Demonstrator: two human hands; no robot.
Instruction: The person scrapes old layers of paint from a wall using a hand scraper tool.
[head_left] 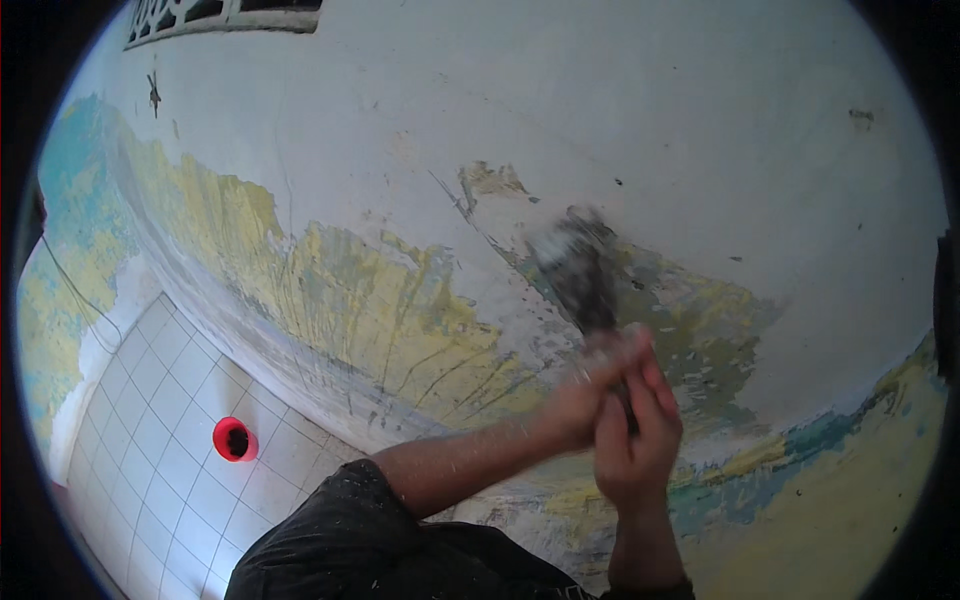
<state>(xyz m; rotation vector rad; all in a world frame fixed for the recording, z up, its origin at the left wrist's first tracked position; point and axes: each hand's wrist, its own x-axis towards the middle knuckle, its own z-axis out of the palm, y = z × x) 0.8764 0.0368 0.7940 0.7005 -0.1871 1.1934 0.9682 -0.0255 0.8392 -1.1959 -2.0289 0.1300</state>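
Observation:
A scraper (582,275) with a broad, dark blade is smeared by motion, its blade end against the peeling wall (400,130). My left hand (582,398) is closed around the handle near the blade. Just below and to the right, my right hand (642,445) is also closed on the handle, thumb along it. The handle is mostly hidden by my fingers. Around the blade the white coat is broken, and grey, green and yellow patches (700,345) show through. Pale flecks hang in the air by my left forearm.
A red bucket (222,440) with something dark inside stands on the white tiled floor (160,450) at lower left. A vent grille (215,15) sits high on the wall. Near the left side wall, a thin cable (80,290) hangs down.

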